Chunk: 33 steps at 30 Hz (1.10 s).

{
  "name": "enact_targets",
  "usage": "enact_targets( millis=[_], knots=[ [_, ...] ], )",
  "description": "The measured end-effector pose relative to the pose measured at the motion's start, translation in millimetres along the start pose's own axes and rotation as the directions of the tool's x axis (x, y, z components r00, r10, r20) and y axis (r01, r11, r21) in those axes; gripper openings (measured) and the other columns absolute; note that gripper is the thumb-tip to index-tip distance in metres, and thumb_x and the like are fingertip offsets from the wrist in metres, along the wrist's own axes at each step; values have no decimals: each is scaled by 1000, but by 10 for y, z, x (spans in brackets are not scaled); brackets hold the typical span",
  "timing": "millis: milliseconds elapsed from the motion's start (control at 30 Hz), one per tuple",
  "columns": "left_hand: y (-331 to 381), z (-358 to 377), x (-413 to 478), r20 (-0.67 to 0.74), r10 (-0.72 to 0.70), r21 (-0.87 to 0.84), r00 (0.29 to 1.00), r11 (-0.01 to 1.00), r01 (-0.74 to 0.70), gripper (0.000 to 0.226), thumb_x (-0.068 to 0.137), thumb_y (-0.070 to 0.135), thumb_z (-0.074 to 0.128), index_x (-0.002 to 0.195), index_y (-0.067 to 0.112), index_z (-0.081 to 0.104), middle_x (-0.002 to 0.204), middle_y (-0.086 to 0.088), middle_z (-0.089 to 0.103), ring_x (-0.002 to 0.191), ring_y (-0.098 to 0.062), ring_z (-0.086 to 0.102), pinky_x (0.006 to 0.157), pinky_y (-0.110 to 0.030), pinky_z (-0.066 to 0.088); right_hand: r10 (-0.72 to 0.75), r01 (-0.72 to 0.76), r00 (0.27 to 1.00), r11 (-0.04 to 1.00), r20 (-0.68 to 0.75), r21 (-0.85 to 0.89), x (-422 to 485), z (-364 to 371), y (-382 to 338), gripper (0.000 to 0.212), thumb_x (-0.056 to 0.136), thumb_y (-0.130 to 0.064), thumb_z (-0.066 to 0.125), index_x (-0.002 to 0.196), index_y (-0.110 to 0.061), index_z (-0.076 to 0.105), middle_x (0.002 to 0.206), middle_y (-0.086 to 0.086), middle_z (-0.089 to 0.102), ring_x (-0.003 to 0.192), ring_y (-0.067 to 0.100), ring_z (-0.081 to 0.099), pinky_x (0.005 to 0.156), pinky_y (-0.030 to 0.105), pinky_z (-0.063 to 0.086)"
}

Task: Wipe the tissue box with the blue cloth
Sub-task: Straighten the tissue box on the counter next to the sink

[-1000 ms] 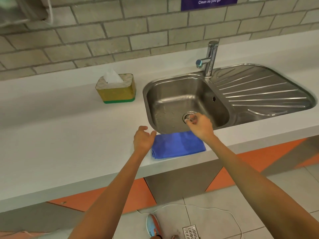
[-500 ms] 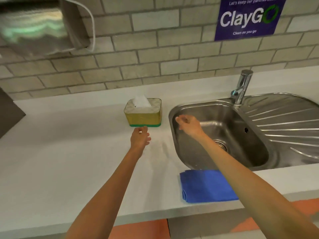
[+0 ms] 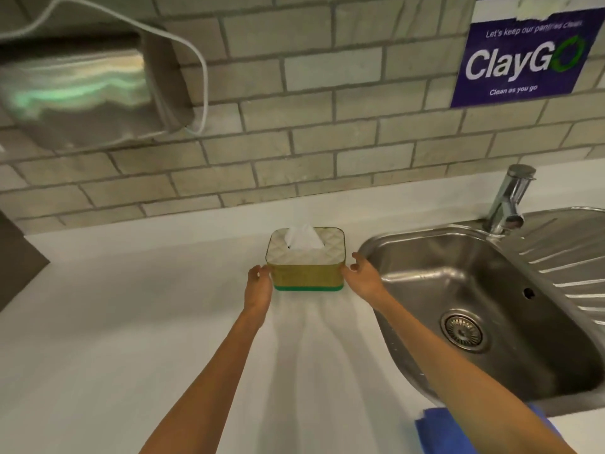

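Note:
The tissue box (image 3: 306, 276), yellow with a green base and a white tissue sticking out of its top, stands on the white counter (image 3: 131, 322) just left of the sink. My left hand (image 3: 260, 285) is against its left side and my right hand (image 3: 361, 273) against its right front corner, so the box sits between both palms. The blue cloth (image 3: 435, 434) lies folded at the counter's front edge at the bottom right. My right forearm partly hides it, and neither hand touches it.
A steel sink (image 3: 458, 290) with a drain, a tap (image 3: 507, 198) and a ribbed drainboard (image 3: 573, 257) fills the right side. A brick wall runs behind the counter, with a metal dispenser (image 3: 82, 86) on its upper left and a purple sign (image 3: 523, 60) on its upper right.
Both hands have moved away from the cloth and forward to the tissue box, and now touch its two sides. The view has moved closer to the wall, pushing the cloth to the bottom edge.

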<state>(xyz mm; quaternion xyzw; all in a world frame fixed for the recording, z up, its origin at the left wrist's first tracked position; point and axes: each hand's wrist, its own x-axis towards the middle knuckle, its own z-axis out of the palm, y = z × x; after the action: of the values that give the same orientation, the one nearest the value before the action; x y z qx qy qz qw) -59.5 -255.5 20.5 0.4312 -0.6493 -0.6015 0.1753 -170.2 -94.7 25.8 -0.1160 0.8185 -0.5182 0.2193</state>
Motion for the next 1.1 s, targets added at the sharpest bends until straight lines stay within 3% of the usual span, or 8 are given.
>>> enact_targets(
  millis=[100,233,367,567,767,900,1100],
  knots=[
    [-15,33,158,27,-5,-1,1000,1000,5,47,99,34,26,141,14,33,143,-12,42,128,-31,43,108,-44,36,-9,9,999,1000,-44,1,92,90,-8,58,89,-26,53,141,-7,35,133,17,54,119,30,54,97,33,43],
    [-25,107,324,60,7,-23,998,1000,-5,45,97,37,30,135,13,39,135,-12,49,119,-27,48,98,-39,39,-35,34,996,999,-86,-13,228,140,-58,47,89,-22,53,132,-4,46,121,17,61,109,32,59,95,43,48],
    [9,168,519,75,4,-56,997,998,0,45,96,39,31,133,14,41,133,-10,49,107,-20,46,95,-37,39,-39,37,996,999,-76,-23,423,148,-138,42,88,-21,53,128,-7,50,118,13,62,107,30,59,91,39,49],
    [82,225,787,113,45,-93,993,995,-34,43,97,39,32,131,14,42,133,-10,50,107,-18,45,94,-35,37,-68,63,995,996,-75,-68,762,179,-278,35,87,-18,52,119,-4,55,99,7,60,103,31,59,81,33,45],
    [148,290,1035,104,60,-89,993,995,-51,44,98,39,32,131,13,42,132,-10,51,113,-21,47,95,-35,37,-56,48,996,992,-70,-114,1055,201,-385,36,88,-19,51,122,-7,52,113,14,63,90,23,53,72,26,39],
    [172,327,1132,96,57,-90,994,995,-48,45,98,40,32,132,13,42,134,-11,50,120,-24,47,96,-36,37,-55,46,996,993,-76,-111,1166,223,-401,45,88,-21,51,131,-7,46,119,13,60,90,20,49,75,27,39],
    [167,356,1201,105,78,-105,991,992,-67,49,97,44,32,135,15,41,137,-10,49,126,-26,45,102,-39,36,-58,48,995,991,-82,-122,1263,261,-426,45,88,-23,53,129,-5,46,120,16,60,91,23,49,77,30,39]
  ],
)
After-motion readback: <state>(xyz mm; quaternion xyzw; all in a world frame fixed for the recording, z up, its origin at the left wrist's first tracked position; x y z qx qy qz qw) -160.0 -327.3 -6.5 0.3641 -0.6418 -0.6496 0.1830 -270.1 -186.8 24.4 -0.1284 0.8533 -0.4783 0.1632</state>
